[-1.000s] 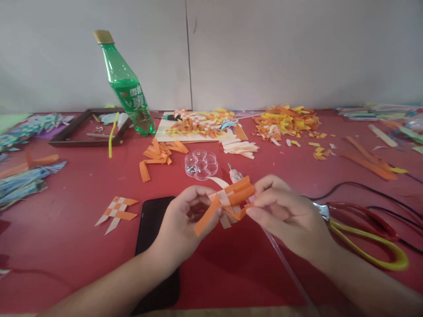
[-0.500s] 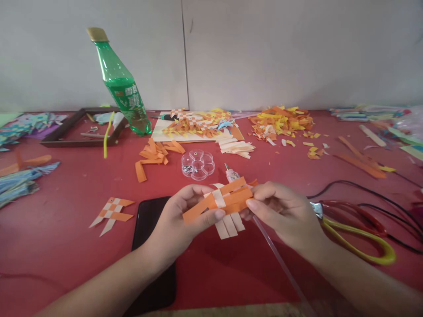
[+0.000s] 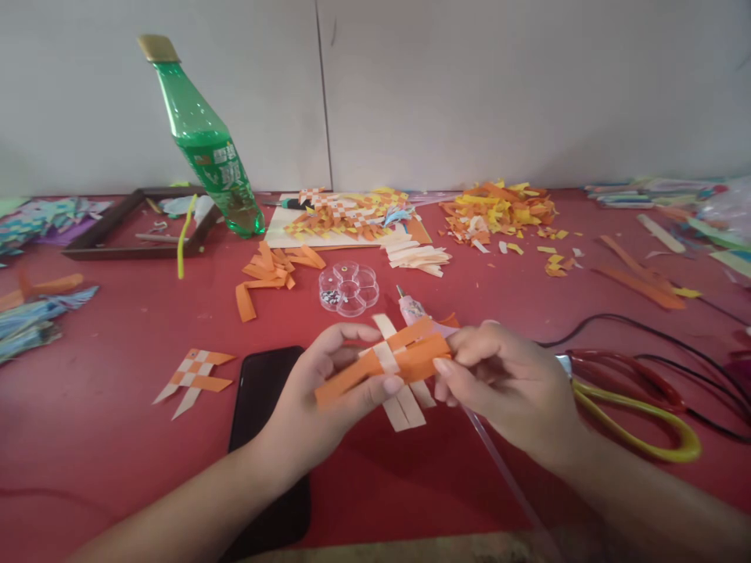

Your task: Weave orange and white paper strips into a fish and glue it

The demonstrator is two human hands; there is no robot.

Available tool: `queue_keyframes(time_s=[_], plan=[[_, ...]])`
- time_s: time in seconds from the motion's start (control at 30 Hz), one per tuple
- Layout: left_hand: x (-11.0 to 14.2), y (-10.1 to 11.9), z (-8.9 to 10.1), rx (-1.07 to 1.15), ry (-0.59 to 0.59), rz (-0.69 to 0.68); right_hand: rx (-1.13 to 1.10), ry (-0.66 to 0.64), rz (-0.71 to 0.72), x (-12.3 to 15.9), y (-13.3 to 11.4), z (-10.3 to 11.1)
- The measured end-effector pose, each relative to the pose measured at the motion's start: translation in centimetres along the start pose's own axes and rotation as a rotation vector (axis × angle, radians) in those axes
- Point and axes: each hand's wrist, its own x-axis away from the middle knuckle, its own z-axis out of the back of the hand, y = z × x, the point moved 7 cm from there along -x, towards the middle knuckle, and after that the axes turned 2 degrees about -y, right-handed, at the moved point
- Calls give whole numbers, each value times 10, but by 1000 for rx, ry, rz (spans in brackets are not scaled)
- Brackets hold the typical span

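Between my two hands is a piece woven from orange and cream paper strips [image 3: 386, 357], held above the table. My left hand [image 3: 337, 383] grips its left side, thumb on top and the other fingers behind. At the right, my right hand [image 3: 498, 383] pinches the orange strip ends between thumb and fingers. Cream strip ends hang below the weave, and one sticks up above it. A finished-looking woven paper fish [image 3: 196, 378] in orange and cream lies flat to the left, beside a black phone [image 3: 267, 407] partly under my left arm.
A clear flower-shaped bead tray [image 3: 349, 289] and a pink pen-like tool [image 3: 411, 307] lie beyond my hands. Scissors [image 3: 639, 414] with red and yellow handles rest at right. A green bottle [image 3: 211, 156] stands by a dark frame [image 3: 129, 252]. Orange strips [image 3: 270, 270] and a scrap heap [image 3: 498, 209] lie farther back.
The woven piece has turned flatter, showing its orange strips side by side and more cream ends below. My right fingers have shifted along the orange ends. The view has moved slightly.
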Motion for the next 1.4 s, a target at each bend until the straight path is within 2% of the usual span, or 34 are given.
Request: queue_keyframes(time_s=[0.17,0.3,0.43,0.6,0.73,0.83,1.03,1.17,1.3,1.4], plan=[[0,-6,-6,34,-105,77,-141,19,-96,5,4,-4],[1,-5,-2,14,-43,57,-148,52,-147,7,5,-5],[1,-3,-3,55,-55,46,-132,69,-180,7,7,-5],[-3,-5,7,99,68,6,-169,162,-218,2,13,2],[-6,-9,5,342,16,8,-188,228,-203,-1,15,10],[-7,-9,3,432,0,36,-200,203,-210,-1,16,8],[-5,-10,3,320,6,81,-199,105,-229,3,16,-2],[-6,-17,5,312,25,123,-130,75,-216,4,16,-1],[-5,-20,6,251,70,165,-140,68,-103,2,13,3],[-3,-19,4,163,61,177,-219,-43,-37,0,11,-4]])
